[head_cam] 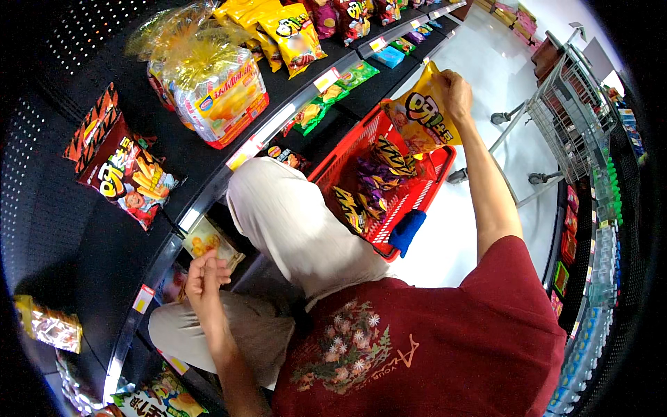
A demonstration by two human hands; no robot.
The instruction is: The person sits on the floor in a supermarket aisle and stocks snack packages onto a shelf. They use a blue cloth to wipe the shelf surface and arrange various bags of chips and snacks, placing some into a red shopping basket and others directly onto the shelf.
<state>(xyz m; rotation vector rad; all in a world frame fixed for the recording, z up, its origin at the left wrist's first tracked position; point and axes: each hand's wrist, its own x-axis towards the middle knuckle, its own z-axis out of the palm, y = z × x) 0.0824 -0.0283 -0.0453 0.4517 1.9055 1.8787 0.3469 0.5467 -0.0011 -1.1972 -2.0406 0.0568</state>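
Note:
My right hand (454,96) grips the upper end of a yellow snack bag (421,112). That bag is over the far end of a red plastic shopping basket (327,162). Inside the basket lie several small packets, among them purple packets (376,178) and black-and-yellow packets (350,209). My left hand (207,279) is in front of the shelf edge, its fingers loosely curled and slightly apart, with nothing visible in them. Just beyond its fingertips is a clear food packet (212,244) on the lower shelf; whether they touch is hard to tell.
On the black upper shelf (208,177) stand a dark red snack bag (125,167), a wrapped multipack (224,99) and yellow bags (292,36). Green packets (310,117) fill part of the lower shelf. A metal shopping cart (565,109) stands across the aisle, near shelved bottles (594,307).

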